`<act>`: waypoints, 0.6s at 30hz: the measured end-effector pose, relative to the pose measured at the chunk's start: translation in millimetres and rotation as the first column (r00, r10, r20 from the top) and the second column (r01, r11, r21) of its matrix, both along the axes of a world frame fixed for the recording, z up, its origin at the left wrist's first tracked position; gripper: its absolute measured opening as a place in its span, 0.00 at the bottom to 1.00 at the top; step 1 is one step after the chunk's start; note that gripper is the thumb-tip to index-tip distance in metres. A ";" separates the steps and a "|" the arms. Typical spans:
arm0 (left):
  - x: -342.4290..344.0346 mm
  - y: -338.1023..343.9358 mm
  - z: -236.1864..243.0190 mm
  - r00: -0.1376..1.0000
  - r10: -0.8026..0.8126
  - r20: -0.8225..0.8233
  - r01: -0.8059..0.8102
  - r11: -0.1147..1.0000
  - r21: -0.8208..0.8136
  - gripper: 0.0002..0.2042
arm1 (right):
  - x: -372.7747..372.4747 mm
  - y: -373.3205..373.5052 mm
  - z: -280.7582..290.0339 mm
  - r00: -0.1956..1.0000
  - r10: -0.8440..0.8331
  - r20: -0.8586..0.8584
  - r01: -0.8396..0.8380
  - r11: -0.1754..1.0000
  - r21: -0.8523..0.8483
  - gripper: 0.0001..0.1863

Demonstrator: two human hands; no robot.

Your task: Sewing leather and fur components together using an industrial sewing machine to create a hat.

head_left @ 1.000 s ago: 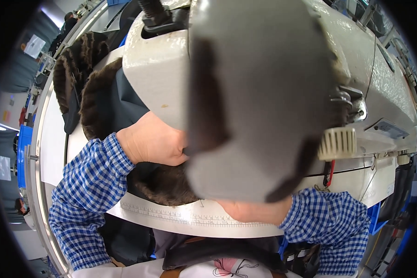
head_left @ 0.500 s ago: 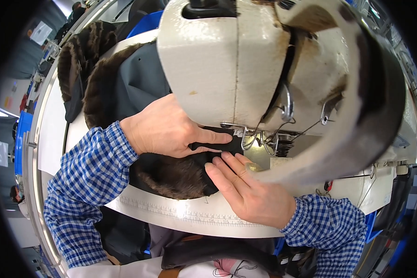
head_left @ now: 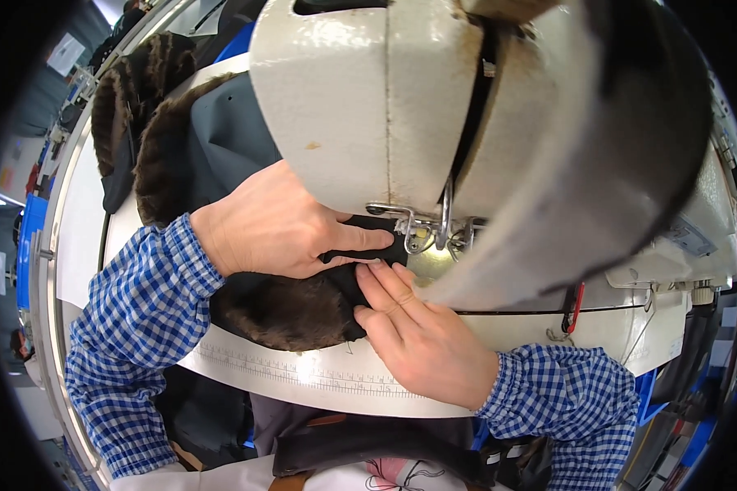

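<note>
My left hand (head_left: pixel 291 229) rests on dark fabric (head_left: pixel 377 225) just left of the presser foot of a white sewing machine (head_left: pixel 344 106), its index finger stretched out and the others partly curled. Below and right of it my right hand (head_left: pixel 405 344) lies with fingers extended, fingertips on the same fabric, close to the left fingers. Brown fur (head_left: pixel 295 315) edges the piece under and below my left hand. A blurred, curved grey shape (head_left: pixel 606 188) covers much of the machine's right side.
The white table (head_left: pixel 319 380) has a printed ruler along its front edge. Another dark fur-trimmed piece (head_left: pixel 139 90) lies at the back left. A red-handled tool (head_left: pixel 576 311) is at the right. Blue bins (head_left: pixel 33 245) stand beyond the table, and a person (head_left: pixel 127 16) is at the far back left.
The large blurred shape has shifted right, uncovering both hands and the needle area. Since half a second ago the view has shifted slightly, and my hands remain beside the presser foot.
</note>
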State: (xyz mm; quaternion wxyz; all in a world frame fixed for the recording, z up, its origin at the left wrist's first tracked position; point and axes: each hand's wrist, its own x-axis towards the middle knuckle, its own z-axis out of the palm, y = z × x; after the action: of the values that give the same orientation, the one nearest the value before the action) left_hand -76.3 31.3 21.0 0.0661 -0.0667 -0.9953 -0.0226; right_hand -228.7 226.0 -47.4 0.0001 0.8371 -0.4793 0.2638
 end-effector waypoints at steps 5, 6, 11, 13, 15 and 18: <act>-1.4 12.3 4.7 0.999 0.028 -0.027 -0.030 0.996 -0.090 0.15 | -0.5 1.7 0.5 0.999 -0.024 -0.033 0.024 1.000 -0.006 0.13; -0.9 13.3 4.9 0.999 0.048 0.005 -0.048 0.993 -0.104 0.15 | -0.2 1.5 0.2 0.998 -0.037 -0.051 0.036 0.999 -0.017 0.14; 4.6 19.7 -4.0 0.994 0.111 0.005 -0.110 0.992 -0.055 0.18 | 1.7 2.9 3.3 0.990 -0.013 -0.138 0.010 1.000 -0.021 0.13; 4.5 21.9 -5.2 0.994 0.113 0.007 -0.113 0.993 -0.045 0.20 | 2.4 3.7 4.6 0.988 0.007 -0.154 -0.011 1.000 -0.024 0.15; 3.5 26.4 -3.9 0.993 0.118 -0.028 -0.120 0.990 -0.074 0.20 | 4.4 6.1 2.7 0.984 0.024 -0.174 -0.028 0.999 -0.023 0.17; 3.9 30.6 -7.8 0.988 0.154 -0.030 -0.155 0.986 -0.061 0.18 | 6.1 5.7 3.3 0.987 0.002 -0.161 -0.004 1.000 -0.011 0.21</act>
State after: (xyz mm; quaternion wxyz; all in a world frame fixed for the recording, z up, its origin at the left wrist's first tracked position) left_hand -72.5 61.9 13.2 0.0779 0.0084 -0.9968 0.0148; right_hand -222.5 231.6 -44.1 0.0432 0.8563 -0.4749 0.1982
